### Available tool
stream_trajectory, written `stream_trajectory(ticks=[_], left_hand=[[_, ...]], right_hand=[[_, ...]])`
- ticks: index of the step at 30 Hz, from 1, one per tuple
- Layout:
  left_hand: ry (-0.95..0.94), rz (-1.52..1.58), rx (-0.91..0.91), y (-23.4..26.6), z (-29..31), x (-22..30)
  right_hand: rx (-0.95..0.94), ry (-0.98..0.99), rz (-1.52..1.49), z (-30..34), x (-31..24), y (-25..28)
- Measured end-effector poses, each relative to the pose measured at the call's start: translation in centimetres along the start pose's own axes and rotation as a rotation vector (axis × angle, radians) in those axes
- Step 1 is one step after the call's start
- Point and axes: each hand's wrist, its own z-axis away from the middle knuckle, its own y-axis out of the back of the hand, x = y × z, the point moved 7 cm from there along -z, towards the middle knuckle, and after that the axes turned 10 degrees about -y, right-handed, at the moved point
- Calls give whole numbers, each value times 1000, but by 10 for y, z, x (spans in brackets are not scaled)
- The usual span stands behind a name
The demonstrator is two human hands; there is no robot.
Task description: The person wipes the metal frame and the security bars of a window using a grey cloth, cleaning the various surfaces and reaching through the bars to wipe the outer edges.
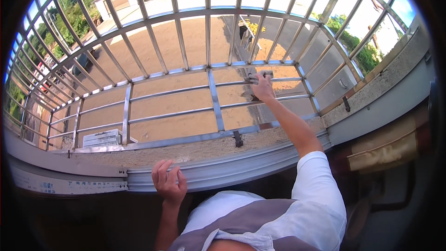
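My right arm reaches out through the window opening. At its end my right hand (264, 88) is closed on a crumpled grey cloth (265, 73), held at the lower front rail of a shiny metal window guard (213, 97). Part of the cloth hangs below the hand, and the fingers are partly hidden in it. Closer to my body, my left hand (168, 183) has its fingers bent over the grey aluminium window track (241, 165) and holds on to it.
Upright bars of the guard rise in front and at both sides. A rough concrete ledge (200, 151) with a dark bracket (238, 139) lies beyond the track. A white slatted box (102, 138) sits below at left. Sandy ground (162, 107) and a paved road lie far below.
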Motion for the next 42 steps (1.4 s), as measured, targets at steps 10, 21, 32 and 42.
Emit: stream_trajectory(ticks=[10,21,32,42], left_hand=[[200,-101,-131,-4,-6,-5],[138,-130,-94,-8,-4,-6],[120,-109,-136,-11,-2,-6],[192,-137,-103,-7,1,-9]], right_hand=[[-215,521,-102,54,-86,-28],[63,-245,334,-77,157,104],[-327,217,-426,14,-15,-21],[-202,707,-43,113,-26,43]])
